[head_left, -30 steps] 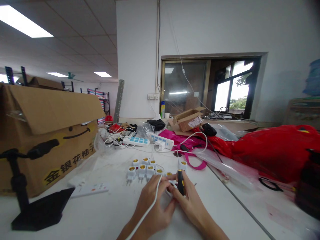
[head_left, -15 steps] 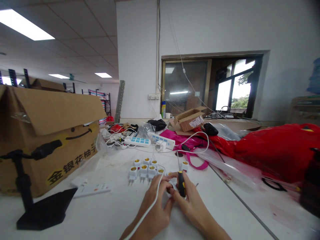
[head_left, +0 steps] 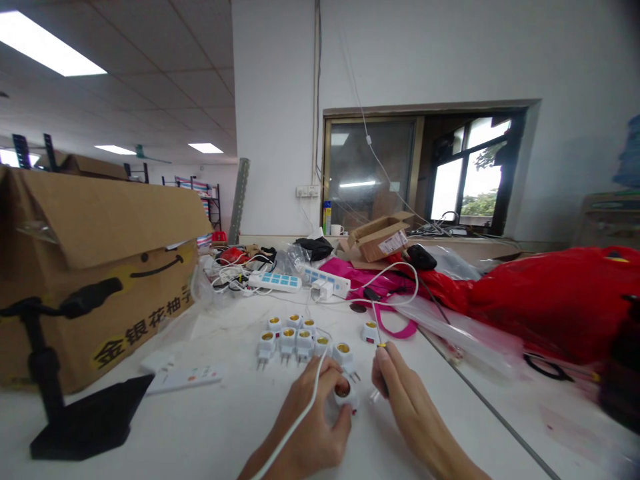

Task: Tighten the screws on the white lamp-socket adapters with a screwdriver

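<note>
My left hand (head_left: 313,413) is closed around a white plug-in lamp socket (head_left: 346,399) low over the table, thumb and fingers on its sides. In my right hand (head_left: 407,397) is a screwdriver (head_left: 383,345) with a black and yellow handle, its thin shaft pointing up and away from me. The two hands are apart. Just beyond the held socket lies another lamp socket (head_left: 343,352) with a brass-coloured inside. Several similar sockets (head_left: 287,340) stand grouped to the left, and one more socket (head_left: 370,331) stands near the screwdriver shaft.
A white cable (head_left: 300,420) crosses above my left forearm. On the left are a cardboard box (head_left: 125,220), a black stand (head_left: 90,417) and a white power strip (head_left: 185,379). Power strips (head_left: 275,282) and tangled cables lie behind; red bags (head_left: 550,300) fill the right.
My right hand has moved right, away from my left hand, carrying the screwdriver. The socket in my left hand and another beyond it now show more fully.
</note>
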Motion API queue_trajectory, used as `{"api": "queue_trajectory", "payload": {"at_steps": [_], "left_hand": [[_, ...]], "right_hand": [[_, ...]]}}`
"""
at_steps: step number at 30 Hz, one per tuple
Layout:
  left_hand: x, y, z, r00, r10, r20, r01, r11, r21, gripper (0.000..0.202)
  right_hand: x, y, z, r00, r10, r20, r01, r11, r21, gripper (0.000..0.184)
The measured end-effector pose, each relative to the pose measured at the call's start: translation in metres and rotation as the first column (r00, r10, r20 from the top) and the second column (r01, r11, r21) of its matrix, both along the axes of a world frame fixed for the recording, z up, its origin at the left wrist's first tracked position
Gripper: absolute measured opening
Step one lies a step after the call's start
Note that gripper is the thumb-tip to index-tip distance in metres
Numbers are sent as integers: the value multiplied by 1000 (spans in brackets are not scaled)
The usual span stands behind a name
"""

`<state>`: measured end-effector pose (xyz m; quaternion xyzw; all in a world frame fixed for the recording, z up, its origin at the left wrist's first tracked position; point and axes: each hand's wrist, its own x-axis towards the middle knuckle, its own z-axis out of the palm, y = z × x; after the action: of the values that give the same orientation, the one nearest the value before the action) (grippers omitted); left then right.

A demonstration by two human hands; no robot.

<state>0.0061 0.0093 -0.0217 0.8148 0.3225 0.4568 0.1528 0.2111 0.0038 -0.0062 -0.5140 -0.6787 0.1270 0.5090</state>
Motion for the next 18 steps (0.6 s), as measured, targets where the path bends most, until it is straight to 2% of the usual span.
{"api": "queue_trajectory", "payload": {"at_steps": [3,6,9,11,14,18], "left_hand": [[1,-1,0,1000,-26,9,26,1000,-6,23],[1,-1,-4,997,-62,36,62,998,-1,23],[-1,-2,-5,998,-52,29,53,998,-19,26],[-3,-4,-4,1000,-4,-13,3,998,-62,30],[-7,-5,-3,999,15,-32,-19,995,-102,43],[-9,-3,-7,1000,-25,18,26,997,-71,57]], "right_hand": [[20,-5,24,999,36,17,-34,994,-102,50],[35,-9,62,993,84,79,-72,988,-140,48],[38,-13,99,989,109,104,-89,979,-182,50],[32,-13,112,988,141,60,-128,974,-188,50],[17,-10,111,975,218,48,-210,969,-128,47],[-1,-5,86,968,229,104,-221,972,-79,46]]}}
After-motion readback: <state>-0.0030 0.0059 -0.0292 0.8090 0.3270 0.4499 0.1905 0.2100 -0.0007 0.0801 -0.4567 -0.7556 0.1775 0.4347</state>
